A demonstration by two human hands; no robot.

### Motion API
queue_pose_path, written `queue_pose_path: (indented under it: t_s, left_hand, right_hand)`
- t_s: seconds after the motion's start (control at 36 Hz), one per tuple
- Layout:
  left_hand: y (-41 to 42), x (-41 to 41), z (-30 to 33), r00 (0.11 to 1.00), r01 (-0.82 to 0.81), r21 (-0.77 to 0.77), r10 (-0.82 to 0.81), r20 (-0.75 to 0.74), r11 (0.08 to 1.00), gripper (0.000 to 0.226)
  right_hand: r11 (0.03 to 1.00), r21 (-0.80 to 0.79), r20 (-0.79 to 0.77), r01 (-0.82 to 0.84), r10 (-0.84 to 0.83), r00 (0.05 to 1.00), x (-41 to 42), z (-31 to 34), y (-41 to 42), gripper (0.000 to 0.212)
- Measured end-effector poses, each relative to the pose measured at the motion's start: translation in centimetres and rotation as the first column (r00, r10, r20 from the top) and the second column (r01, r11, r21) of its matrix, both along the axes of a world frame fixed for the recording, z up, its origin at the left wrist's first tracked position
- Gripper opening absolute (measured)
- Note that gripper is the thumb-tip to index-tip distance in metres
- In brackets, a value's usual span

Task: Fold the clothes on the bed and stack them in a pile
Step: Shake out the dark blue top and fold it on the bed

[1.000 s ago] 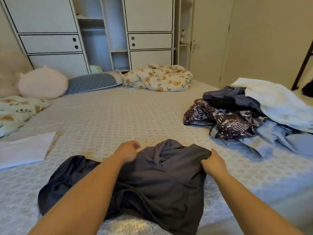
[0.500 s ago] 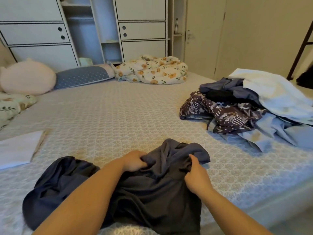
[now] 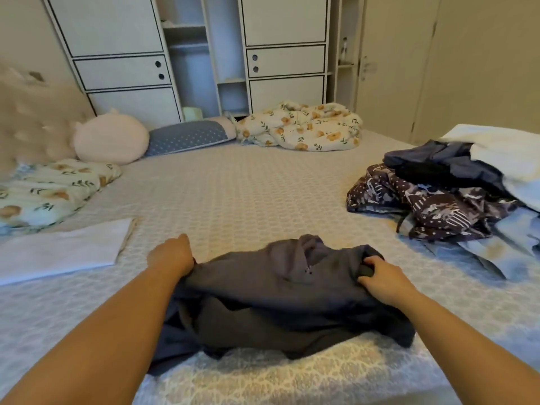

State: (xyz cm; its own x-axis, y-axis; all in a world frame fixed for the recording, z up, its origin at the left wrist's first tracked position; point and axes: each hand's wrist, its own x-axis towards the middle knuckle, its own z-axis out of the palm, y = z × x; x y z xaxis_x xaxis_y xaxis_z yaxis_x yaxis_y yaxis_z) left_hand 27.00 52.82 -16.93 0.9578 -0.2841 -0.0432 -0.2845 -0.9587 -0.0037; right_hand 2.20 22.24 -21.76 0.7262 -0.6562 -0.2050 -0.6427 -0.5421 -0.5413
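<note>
While our view runs from the left edge, we first meet a floral pillow point(image 3: 49, 191) and, just in front of it, a folded white cloth point(image 3: 62, 249) lying flat on the bed point(image 3: 233, 194). Behind them sit a round pink plush cushion point(image 3: 109, 138) and a blue dotted bolster point(image 3: 188, 135), both near the white wardrobe point(image 3: 117, 54).

Our left hand point(image 3: 172, 254) lies at the left corner of the dark grey garment point(image 3: 277, 296), knuckles up. Its fingers curl under into the fabric edge, so it appears to grip the cloth, though we cannot see the fingertips themselves.

That garment lies crumpled on the near part of the bed, between our two forearms, with a bunched ridge along its far edge and a darker blue layer showing beneath its left side.

Our right hand point(image 3: 382, 279) holds the garment's right corner: the fingers point(image 3: 371, 261) are curled and pressed together round a fold, with the thumb tucked against the cloth below them.

Farther back, a floral quilt point(image 3: 301, 127) is heaped at the far edge of the bed. At the right, well apart from the garment in our hands, lies an unfolded heap of clothes point(image 3: 455, 197): a dark patterned piece, navy pieces above it, pale blue fabric at the near side and a white piece on top.
</note>
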Motion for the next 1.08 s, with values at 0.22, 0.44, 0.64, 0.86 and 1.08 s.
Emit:
queue_pose_path:
  t_s: [0.22,0.44,0.64,0.86,1.08]
  left_hand:
    - [-3.6,-1.6,-2.6,0.882,0.466,0.008,-0.464,-0.076,0.885,0.041]
    - [-6.9,-3.0,-3.7,0.784,0.517,0.002,-0.473,-0.402,0.856,0.072]
    - [-7.3,-3.2,-4.0,0.807,0.469,-0.030,-0.442,-0.392,0.883,0.062]
    - [-5.6,-2.6,-2.5,0.875,0.298,-0.338,-0.397,-0.278,0.893,0.012]
    - [-6.9,-4.6,-3.2,0.844,0.432,-0.156,-0.459,-0.278,0.888,0.044]
  right_hand:
    - [0.976,-0.186,-0.035,0.111,-0.120,0.992,-0.7,-2.3,2.2,0.048]
    - [0.968,-0.249,-0.075,0.032,-0.052,0.996,-1.8,-1.7,3.3,0.025]
    - [0.979,-0.071,0.280,0.190,-0.163,0.946,-3.0,-1.3,2.7,0.024]
    - [0.978,0.070,0.359,0.197,-0.208,0.910,-3.1,-0.3,1.9,0.022]
    - [0.985,0.044,0.355,0.165,-0.170,0.919,-3.2,0.2,2.1,0.020]
